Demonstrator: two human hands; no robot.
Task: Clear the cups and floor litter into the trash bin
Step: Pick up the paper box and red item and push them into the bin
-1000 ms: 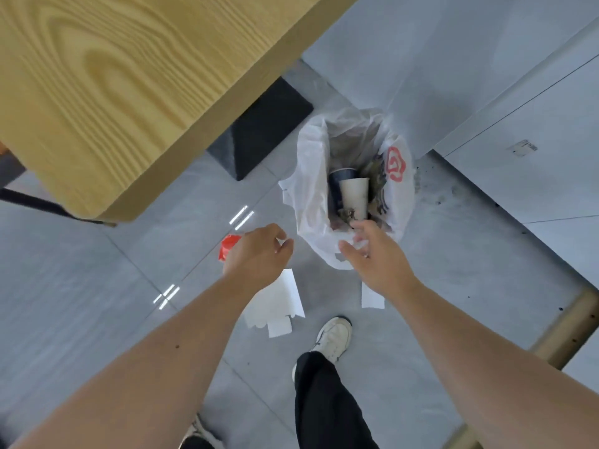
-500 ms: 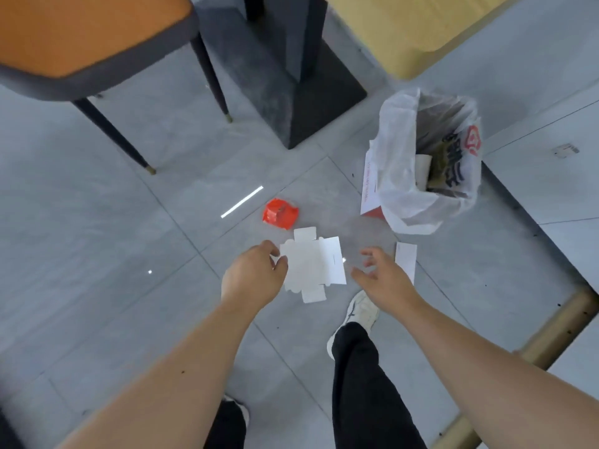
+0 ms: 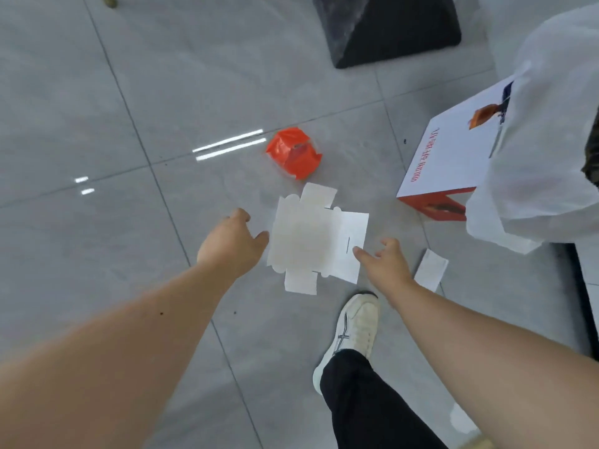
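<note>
We see a flattened white carton (image 3: 316, 241) lying on the grey floor. A crumpled orange wrapper (image 3: 294, 153) lies just beyond it, a small white slip (image 3: 431, 269) to its right, near the white-lined bin (image 3: 547, 150).

Open grey floor tile (image 3: 97, 140) is stretching wide to your left, giving a hand free passage from that side. Ahead, the flattened white carton (image 3: 311, 241) is lying flat between your left hand (image 3: 231, 246) and right hand (image 3: 385, 264), with the orange wrapper (image 3: 293, 153) sitting just beyond it. To your right, the white bin liner (image 3: 544, 157) and the leaning white-and-red box (image 3: 453, 157) are closing off that flank, while the small white slip (image 3: 431, 270) is lying just beside your right hand. Your white shoe (image 3: 356, 328) is crowding the near side, and the dark desk base (image 3: 389, 27) is blocking the far end.
</note>
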